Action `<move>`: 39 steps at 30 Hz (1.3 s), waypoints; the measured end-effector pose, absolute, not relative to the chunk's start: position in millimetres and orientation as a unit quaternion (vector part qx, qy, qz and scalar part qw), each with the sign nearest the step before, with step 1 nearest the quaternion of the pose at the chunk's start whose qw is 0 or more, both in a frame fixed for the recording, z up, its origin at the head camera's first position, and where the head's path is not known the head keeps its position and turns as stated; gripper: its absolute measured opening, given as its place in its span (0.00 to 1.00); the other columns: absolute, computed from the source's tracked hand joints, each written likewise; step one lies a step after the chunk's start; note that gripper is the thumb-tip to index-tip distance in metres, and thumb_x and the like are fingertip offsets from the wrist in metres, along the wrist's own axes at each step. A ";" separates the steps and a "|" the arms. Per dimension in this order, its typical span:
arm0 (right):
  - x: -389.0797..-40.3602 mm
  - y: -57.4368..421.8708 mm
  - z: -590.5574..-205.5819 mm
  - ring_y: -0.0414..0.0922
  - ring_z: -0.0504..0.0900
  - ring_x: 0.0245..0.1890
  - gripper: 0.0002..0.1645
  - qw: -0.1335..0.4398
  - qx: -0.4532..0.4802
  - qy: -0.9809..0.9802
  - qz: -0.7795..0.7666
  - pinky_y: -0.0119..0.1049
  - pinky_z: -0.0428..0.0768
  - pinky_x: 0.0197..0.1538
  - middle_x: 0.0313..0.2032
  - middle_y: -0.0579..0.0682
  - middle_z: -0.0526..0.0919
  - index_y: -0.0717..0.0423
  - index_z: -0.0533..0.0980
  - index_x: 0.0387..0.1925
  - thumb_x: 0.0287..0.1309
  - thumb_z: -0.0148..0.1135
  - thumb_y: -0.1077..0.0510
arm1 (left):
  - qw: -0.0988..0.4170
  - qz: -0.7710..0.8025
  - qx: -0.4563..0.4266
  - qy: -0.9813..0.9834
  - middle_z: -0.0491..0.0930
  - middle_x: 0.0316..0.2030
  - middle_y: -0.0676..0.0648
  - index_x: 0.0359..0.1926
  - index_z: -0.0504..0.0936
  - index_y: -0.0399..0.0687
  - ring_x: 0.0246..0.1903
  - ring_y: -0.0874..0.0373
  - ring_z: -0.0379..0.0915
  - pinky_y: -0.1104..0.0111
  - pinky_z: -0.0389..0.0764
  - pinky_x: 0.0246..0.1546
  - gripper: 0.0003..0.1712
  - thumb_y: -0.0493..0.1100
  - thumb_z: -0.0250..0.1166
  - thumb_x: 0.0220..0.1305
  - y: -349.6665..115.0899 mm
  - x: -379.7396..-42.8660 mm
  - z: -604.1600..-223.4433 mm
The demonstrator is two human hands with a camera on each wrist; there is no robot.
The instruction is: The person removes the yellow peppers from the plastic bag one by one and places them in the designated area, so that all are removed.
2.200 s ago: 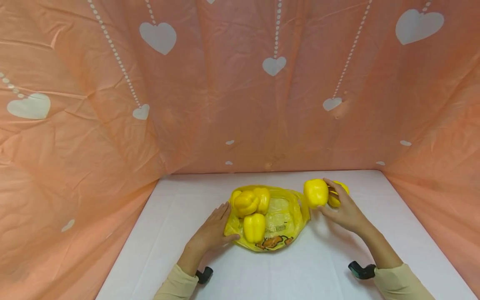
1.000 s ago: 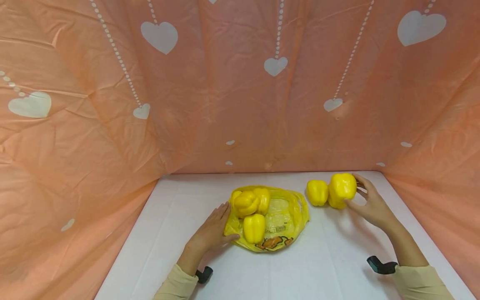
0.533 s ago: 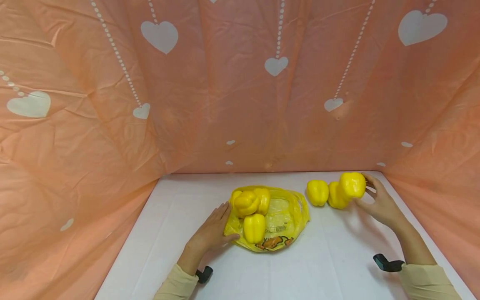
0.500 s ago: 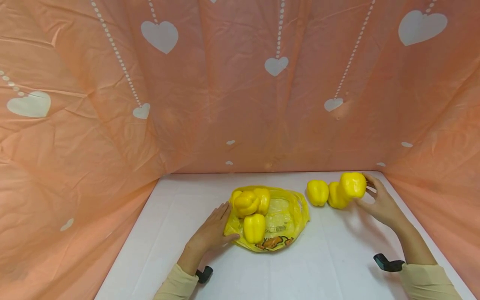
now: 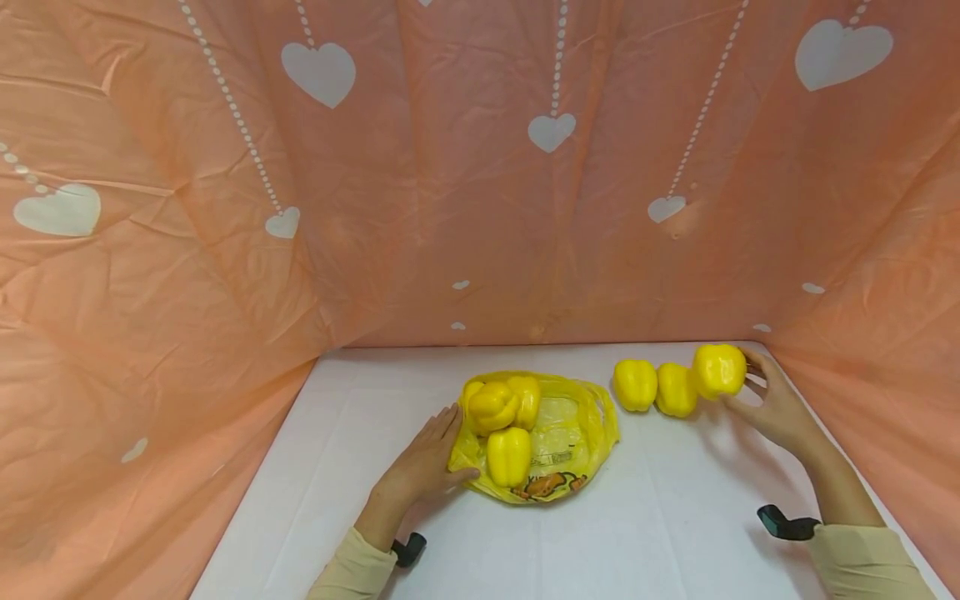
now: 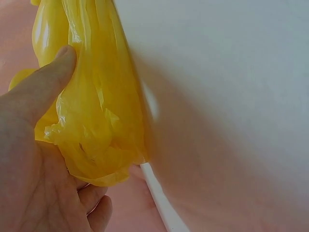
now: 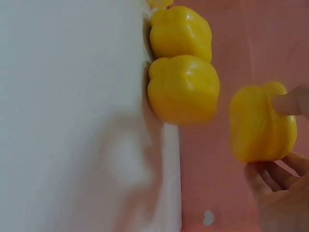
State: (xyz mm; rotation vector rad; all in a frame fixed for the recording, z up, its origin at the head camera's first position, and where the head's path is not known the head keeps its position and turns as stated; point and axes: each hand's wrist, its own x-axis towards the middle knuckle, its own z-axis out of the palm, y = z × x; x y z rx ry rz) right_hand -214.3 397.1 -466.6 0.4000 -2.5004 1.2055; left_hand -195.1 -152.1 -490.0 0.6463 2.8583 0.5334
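In the head view my right hand [image 5: 780,414] holds a yellow bell pepper [image 5: 718,371] between thumb and fingers. The right wrist view shows this pepper [image 7: 263,126] raised above the tabletop, thumb on one side and fingertips on the other. Two more yellow bell peppers, one on the left [image 5: 635,386] and one beside it [image 5: 676,391], stand in a row to its left. My left hand [image 5: 422,454] holds the left side of a yellow plastic bag [image 5: 596,450], its thumb [image 6: 53,77] lying along the crumpled plastic. Several peppers [image 5: 508,457] sit in the bag's left half.
The white tabletop [image 5: 600,550] ends at a peach curtain [image 5: 480,208] printed with white hearts, which encloses the back and sides. A black wrist mount sits on the left wrist [image 5: 409,550] and another on the right [image 5: 786,524].
My right hand has let go of one pepper at the row's left, then separated the other two, carrying one rightward past its neighbour. The left hand and bag have stayed put.
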 end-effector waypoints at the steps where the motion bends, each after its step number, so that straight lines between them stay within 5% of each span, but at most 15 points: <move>1: -214.7 398.4 -467.3 0.19 0.60 0.57 0.51 0.169 0.139 -0.880 0.422 0.05 0.64 0.59 0.65 0.64 0.65 0.68 0.57 0.78 0.61 0.74 0.70 | 0.082 0.177 0.216 0.957 0.48 0.85 0.36 0.84 0.52 0.32 0.85 0.42 0.43 0.50 0.49 0.85 0.60 0.62 0.72 0.70 -152.2 -195.4 -490.2; 11: -216.7 406.6 -474.7 0.20 0.61 0.57 0.51 0.183 0.127 -0.873 0.435 0.05 0.65 0.57 0.64 0.45 0.66 0.70 0.57 0.77 0.58 0.74 0.74 | 0.079 0.175 0.222 0.956 0.48 0.85 0.35 0.83 0.52 0.30 0.84 0.41 0.45 0.49 0.50 0.85 0.60 0.61 0.72 0.70 -152.1 -195.3 -489.7; 19: -214.5 411.1 -481.1 0.20 0.61 0.55 0.50 0.159 0.104 -0.885 0.425 0.05 0.64 0.52 0.67 0.73 0.64 0.73 0.53 0.79 0.64 0.71 0.69 | 0.083 0.180 0.213 0.957 0.48 0.85 0.36 0.84 0.52 0.33 0.85 0.42 0.43 0.50 0.49 0.85 0.61 0.63 0.72 0.69 -151.9 -194.3 -489.8; 23: -212.5 413.1 -484.4 0.50 0.71 0.62 0.52 0.123 0.087 -0.895 0.420 0.06 0.64 0.48 0.71 0.78 0.61 0.74 0.49 0.81 0.69 0.69 0.64 | 0.080 0.178 0.215 0.957 0.48 0.85 0.36 0.84 0.52 0.32 0.85 0.42 0.44 0.50 0.50 0.85 0.61 0.63 0.72 0.69 -152.3 -194.9 -490.9; 26: -212.2 414.9 -486.8 0.75 0.66 0.63 0.53 0.095 0.075 -0.898 0.423 0.07 0.65 0.46 0.71 0.82 0.58 0.76 0.45 0.81 0.72 0.68 0.62 | 0.078 0.175 0.217 0.957 0.48 0.85 0.36 0.84 0.52 0.31 0.84 0.42 0.44 0.50 0.50 0.85 0.60 0.63 0.72 0.70 -152.4 -195.8 -492.1; 39: -215.6 418.4 -494.3 0.80 0.62 0.68 0.56 0.034 0.031 -0.901 0.431 0.06 0.70 0.48 0.72 0.84 0.54 0.76 0.41 0.81 0.75 0.67 0.57 | 0.084 0.174 0.208 0.959 0.48 0.85 0.37 0.84 0.53 0.33 0.85 0.43 0.43 0.50 0.50 0.85 0.61 0.64 0.72 0.69 -152.4 -196.2 -493.8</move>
